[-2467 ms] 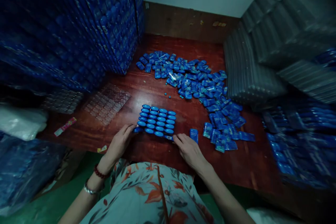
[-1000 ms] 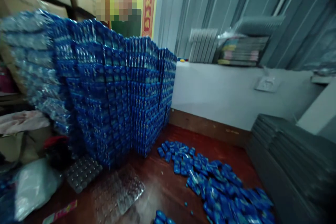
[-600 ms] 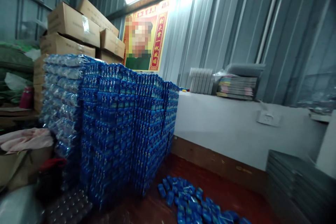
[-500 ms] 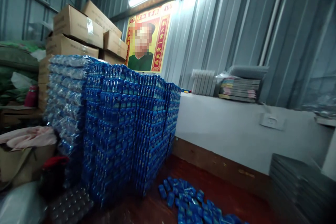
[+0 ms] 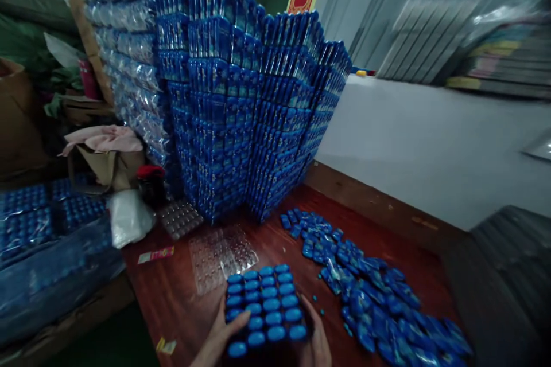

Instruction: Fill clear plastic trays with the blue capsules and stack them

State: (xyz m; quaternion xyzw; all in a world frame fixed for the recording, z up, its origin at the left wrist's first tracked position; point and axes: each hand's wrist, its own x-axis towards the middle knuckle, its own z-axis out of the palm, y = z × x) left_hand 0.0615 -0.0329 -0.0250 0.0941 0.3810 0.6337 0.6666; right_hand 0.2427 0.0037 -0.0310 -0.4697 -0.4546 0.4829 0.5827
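A clear blister tray filled with rows of blue oval pieces [image 5: 264, 307] rests on the dark red wooden table [image 5: 172, 298] at the bottom centre. My left hand [image 5: 217, 339] grips its near left corner, thumb on top. Against the near right corner lies my right hand [image 5: 317, 343], fingers on the tray's edge. Both hands are cut off by the frame's bottom edge. A heap of loose blue packets [image 5: 357, 281] spreads over the table to the right of the tray.
A tall stack of filled blue trays [image 5: 241, 109] stands at the back of the table. Empty clear trays [image 5: 219, 249] lie just beyond the held tray. Wrapped blue bundles [image 5: 38, 229] sit at left. A white ledge [image 5: 430, 143] runs behind; grey stacks [image 5: 508, 275] stand at right.
The view had swung up to the wall and stacks with no hands visible; now it has dropped back down, and both hands show again at the filled tray.
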